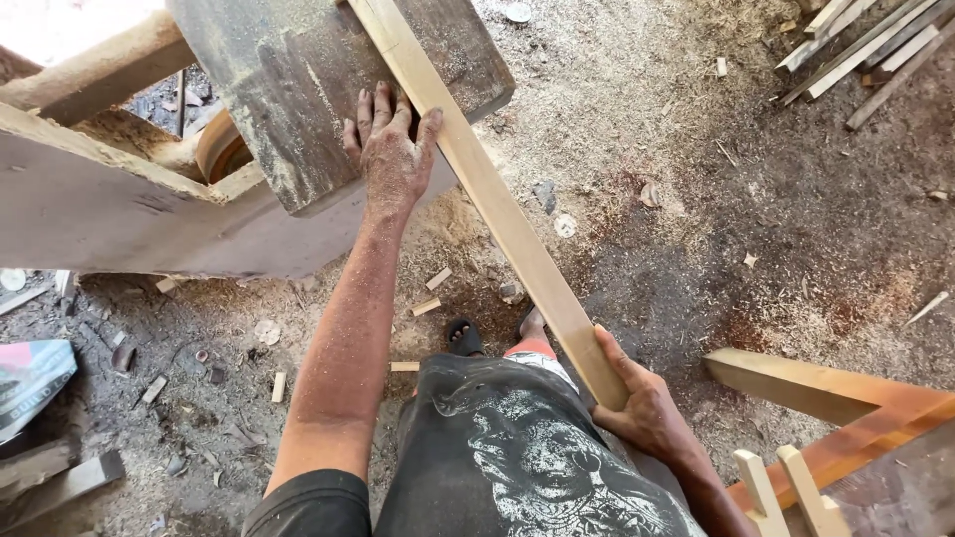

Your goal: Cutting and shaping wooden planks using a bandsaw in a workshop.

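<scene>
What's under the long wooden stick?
Its far part lies on a dusty grey table top, beside the left hand. Lower down, sawdust-covered floor shows beneath. The right hand covers its near end.

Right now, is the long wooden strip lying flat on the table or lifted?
Partly lifted: the strip rests on the table under the left hand, while the right hand holds its near end.
</scene>
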